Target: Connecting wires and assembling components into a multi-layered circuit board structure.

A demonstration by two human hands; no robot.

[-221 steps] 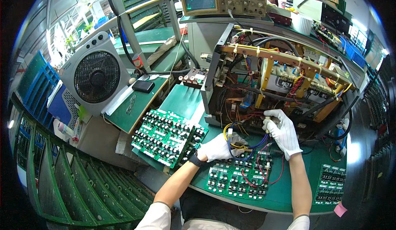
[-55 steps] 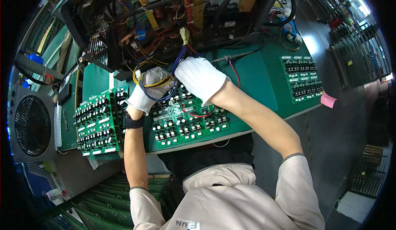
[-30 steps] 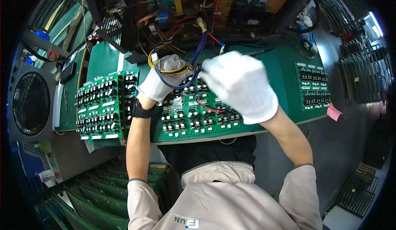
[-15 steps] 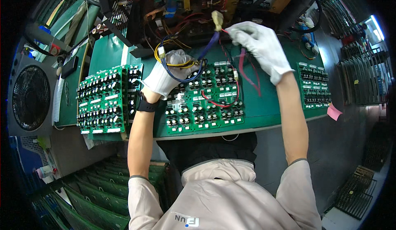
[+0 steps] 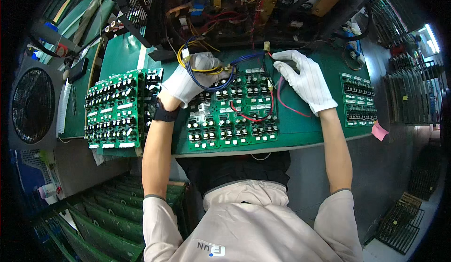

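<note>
My left hand, in a white glove, is closed around a looped bundle of yellow and blue wires above the circuit boards. From it, a blue stretch of wire runs right to a small pale connector. My right hand, also gloved, is beside this connector, thumb and forefinger curled toward each other at a red wire leaving it. Below those fingers a pink-red wire trails over the bench. Under my hands lies a green circuit board panel with rows of components; a red and black lead crosses it.
More board panels stand at the left and lie at the right of the green bench. A dark frame full of wiring spans the back. A fan is far left; green racks stand below left.
My right hand has come down and nearer, and the connector has dropped with it to the right. The blue wire now runs flatter. My left hand keeps its grip on the bundle.
</note>
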